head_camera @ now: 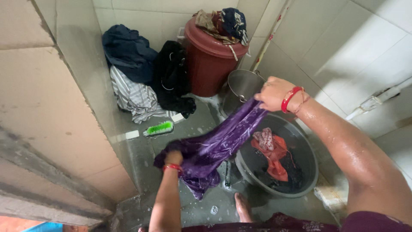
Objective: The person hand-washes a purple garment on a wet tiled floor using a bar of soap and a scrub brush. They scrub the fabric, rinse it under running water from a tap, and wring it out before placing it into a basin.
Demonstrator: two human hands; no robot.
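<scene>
A: Status on the purple cloth?

B: Stretched taut between both hands, likely to wring it. Right hand is closed on the upper end, left hand is clenched in the bunched lower end.

A: What's under it?

B: Grey tub sits just below the right grip, orange cloth soaking inside. Steel bucket and maroon lidded bin behind it. Green brush beyond the left grip.

A: Surface?

B: Wet tiled floor, tiled walls, tight corner.
</scene>
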